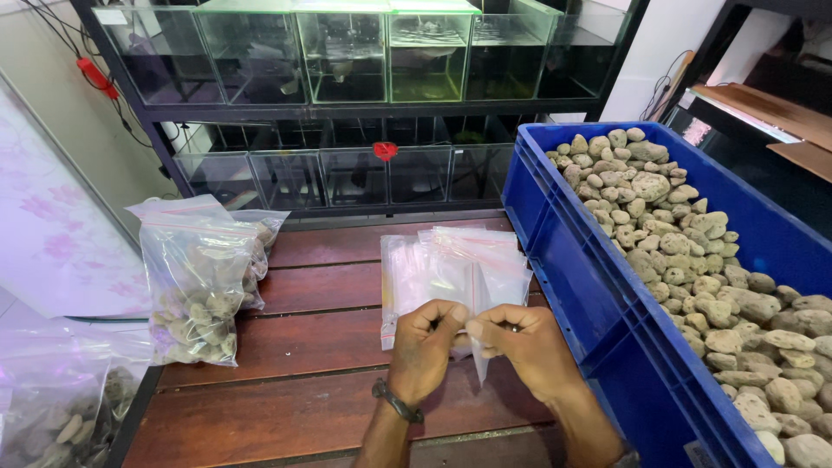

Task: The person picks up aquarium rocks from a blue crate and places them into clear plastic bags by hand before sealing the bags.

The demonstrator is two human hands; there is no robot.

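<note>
My fingers (451,322) on both hands are curled in tight, pinching the top edge of one clear plastic bag (479,286) btwn them. Left hand (425,347) and right hand (520,345) sit knuckle to knuckle, nearly touching, w/ the bag's mouth caught in the middle and its lower corner hanging down past my right thumb. Dark band (397,402) on my left wrist.

The bag is held just above the worktop (303,364), over the near end of a stack of empty clear bags (451,260) w/ red strips along their edges. Stack lies flat on the dark red wooden slats, just left of the blue crate.

Blue plastic crate (598,295) stands rt beside my right hand, its long wall along the worktop's right side. It's filled w/ pale, pitted stones (693,251), heaped higher at the far end.

Left side of the worktop, well apart from my hands: a filled bag of stones (195,286), upright-ish and slumped, w/ a second filled bag behind it, touching. Lower left, off the worktop edge, more bagged stones (61,416), partly cut off by the frame.

Behind it all, a dark rack of glass tanks (347,61) in two rows; a red clip (385,151) hangs on the lower row.
</note>
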